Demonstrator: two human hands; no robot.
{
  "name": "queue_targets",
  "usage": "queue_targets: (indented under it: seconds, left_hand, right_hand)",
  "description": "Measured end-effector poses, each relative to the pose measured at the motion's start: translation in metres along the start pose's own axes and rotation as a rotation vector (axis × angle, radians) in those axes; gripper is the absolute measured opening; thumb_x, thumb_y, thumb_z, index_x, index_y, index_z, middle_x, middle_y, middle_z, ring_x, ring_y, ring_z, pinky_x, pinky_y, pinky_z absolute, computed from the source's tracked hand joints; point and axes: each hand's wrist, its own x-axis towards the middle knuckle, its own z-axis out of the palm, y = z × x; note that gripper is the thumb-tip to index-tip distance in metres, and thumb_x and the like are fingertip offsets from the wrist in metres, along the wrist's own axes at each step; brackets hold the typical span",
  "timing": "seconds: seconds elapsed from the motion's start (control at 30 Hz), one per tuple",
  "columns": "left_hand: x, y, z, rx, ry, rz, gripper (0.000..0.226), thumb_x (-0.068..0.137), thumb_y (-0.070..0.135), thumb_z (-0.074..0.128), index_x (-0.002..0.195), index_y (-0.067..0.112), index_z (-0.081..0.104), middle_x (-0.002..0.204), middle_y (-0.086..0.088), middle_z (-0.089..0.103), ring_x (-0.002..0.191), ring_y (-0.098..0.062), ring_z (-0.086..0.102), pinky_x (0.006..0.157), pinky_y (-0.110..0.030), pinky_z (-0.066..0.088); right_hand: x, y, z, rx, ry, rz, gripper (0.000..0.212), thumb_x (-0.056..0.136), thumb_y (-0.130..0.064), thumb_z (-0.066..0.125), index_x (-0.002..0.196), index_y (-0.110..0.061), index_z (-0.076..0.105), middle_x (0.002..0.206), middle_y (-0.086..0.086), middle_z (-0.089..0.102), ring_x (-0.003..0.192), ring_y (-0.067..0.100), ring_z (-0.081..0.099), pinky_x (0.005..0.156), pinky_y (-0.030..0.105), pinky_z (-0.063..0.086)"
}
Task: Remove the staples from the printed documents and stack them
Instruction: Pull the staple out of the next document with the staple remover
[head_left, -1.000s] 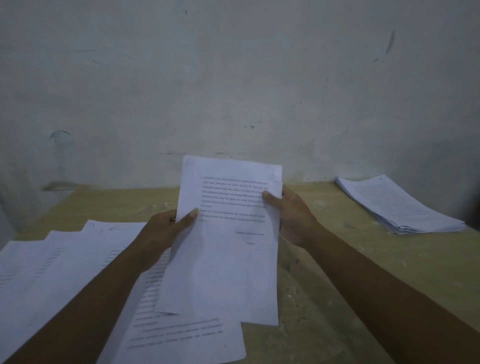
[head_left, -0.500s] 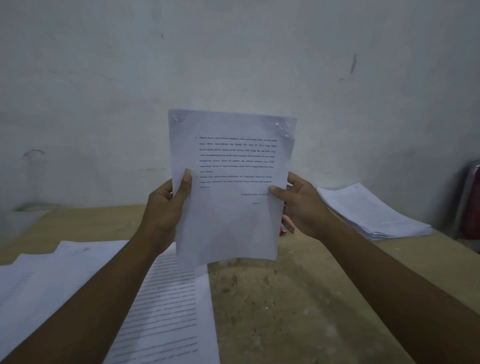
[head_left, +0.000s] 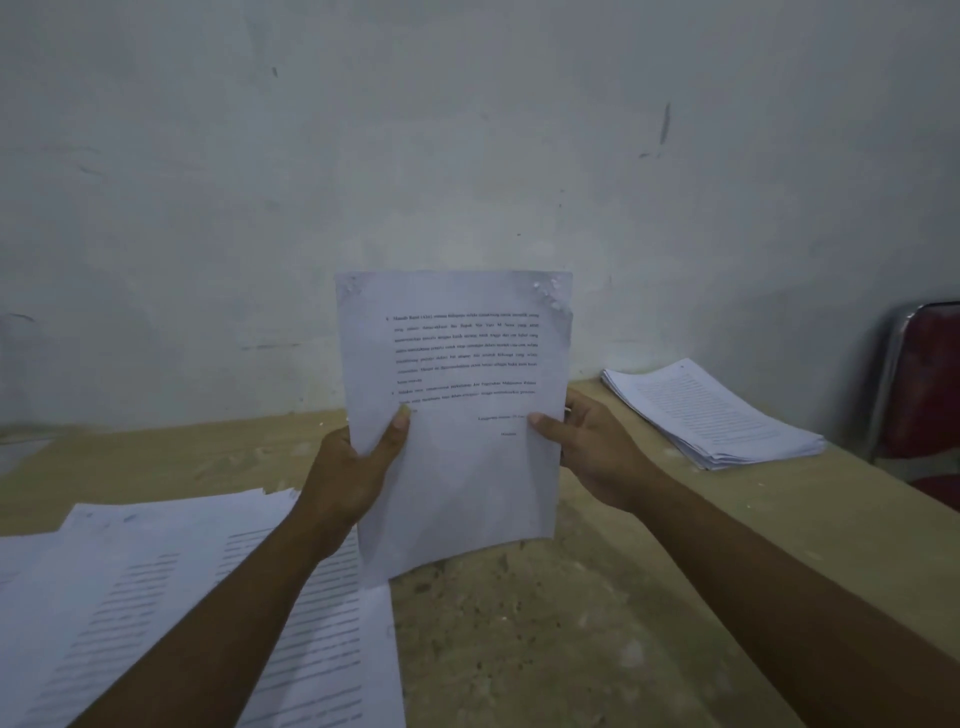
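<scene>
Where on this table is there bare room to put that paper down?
Bare wood runs down the middle of the table, between the loose sheets on the left and the paper stack at the far right. Another bare strip lies between those sheets and the wall. The near left is crowded with overlapping pages.

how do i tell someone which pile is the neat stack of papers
Follow the tan table to its far right corner, against the wall, beside the red chair. The neat stack lies there: thick and roughly squared, unlike the loose sheets fanned out near left or the page held upright.
</scene>
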Motion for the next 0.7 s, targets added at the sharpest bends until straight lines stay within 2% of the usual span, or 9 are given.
queue_targets:
  seconds: [0.07, 0.23, 0.37, 0.47, 0.53, 0.6, 0.7]
  left_hand:
    - [-0.001, 0.001, 0.001, 0.009, -0.01, 0.005, 0.022, 0.084, 0.047, 0.064, 0.095, 0.028, 0.068, 0.092, 0.014, 0.07, 0.081, -0.01, 0.068, 0.061, -0.024, 0.053]
    - [-0.005, -0.01, 0.003, 0.017, -0.04, -0.037, 0.025, 0.079, 0.054, 0.065, 0.097, 0.037, 0.066, 0.098, 0.014, 0.07, 0.092, -0.016, 0.068, 0.082, -0.039, 0.056]
    - [-0.003, -0.004, 0.001, -0.023, -0.064, -0.031, 0.043, 0.074, 0.051, 0.07, 0.106, 0.023, 0.072, 0.099, 0.006, 0.075, 0.088, -0.017, 0.073, 0.078, -0.036, 0.059]
    - [0.002, -0.003, -0.001, -0.092, -0.094, -0.024, 0.047, 0.075, 0.042, 0.073, 0.114, 0.016, 0.071, 0.106, 0.0, 0.075, 0.095, -0.021, 0.073, 0.084, -0.041, 0.059]
    - [0.006, -0.003, -0.002, -0.189, -0.097, -0.047, 0.031, 0.085, 0.028, 0.07, 0.112, 0.015, 0.07, 0.105, -0.002, 0.076, 0.095, -0.023, 0.073, 0.081, -0.04, 0.06]
    - [0.009, -0.002, -0.004, -0.236, -0.086, -0.059, 0.021, 0.091, 0.018, 0.065, 0.111, 0.013, 0.068, 0.101, -0.004, 0.076, 0.09, -0.024, 0.074, 0.073, -0.033, 0.061]
    - [0.012, -0.007, -0.011, -0.215, -0.097, -0.066, 0.019, 0.093, 0.013, 0.061, 0.111, 0.011, 0.066, 0.099, -0.007, 0.077, 0.087, -0.024, 0.074, 0.067, -0.03, 0.061]
  right_hand:
    - [0.001, 0.002, -0.002, 0.009, 0.012, 0.006, 0.031, 0.096, -0.008, 0.056, 0.126, -0.015, 0.06, 0.122, 0.003, 0.07, 0.108, 0.025, 0.068, 0.087, 0.041, 0.058]
    - [-0.003, 0.015, -0.002, -0.063, 0.01, 0.038, 0.034, 0.098, -0.012, 0.055, 0.131, -0.02, 0.057, 0.125, 0.0, 0.068, 0.108, 0.023, 0.069, 0.086, 0.043, 0.059]
    - [0.002, 0.008, -0.006, -0.136, 0.044, 0.019, 0.031, 0.098, -0.013, 0.056, 0.127, -0.022, 0.061, 0.121, -0.003, 0.07, 0.107, 0.021, 0.069, 0.09, 0.044, 0.056]
    - [0.005, 0.002, -0.015, -0.181, 0.05, 0.019, 0.029, 0.097, -0.009, 0.056, 0.123, -0.019, 0.064, 0.117, -0.002, 0.072, 0.104, 0.022, 0.07, 0.089, 0.039, 0.057]
    - [0.004, 0.0, -0.023, -0.212, 0.046, 0.038, 0.032, 0.096, -0.007, 0.057, 0.124, -0.019, 0.064, 0.118, -0.002, 0.071, 0.105, 0.023, 0.069, 0.092, 0.041, 0.055]
    - [0.003, 0.001, -0.033, -0.262, 0.061, 0.091, 0.035, 0.095, -0.007, 0.058, 0.126, -0.02, 0.063, 0.12, -0.003, 0.07, 0.105, 0.023, 0.069, 0.094, 0.041, 0.054]
    - [-0.004, 0.001, -0.047, -0.35, 0.038, 0.172, 0.037, 0.094, -0.004, 0.058, 0.126, -0.02, 0.064, 0.121, -0.001, 0.07, 0.102, 0.02, 0.069, 0.084, 0.031, 0.056]
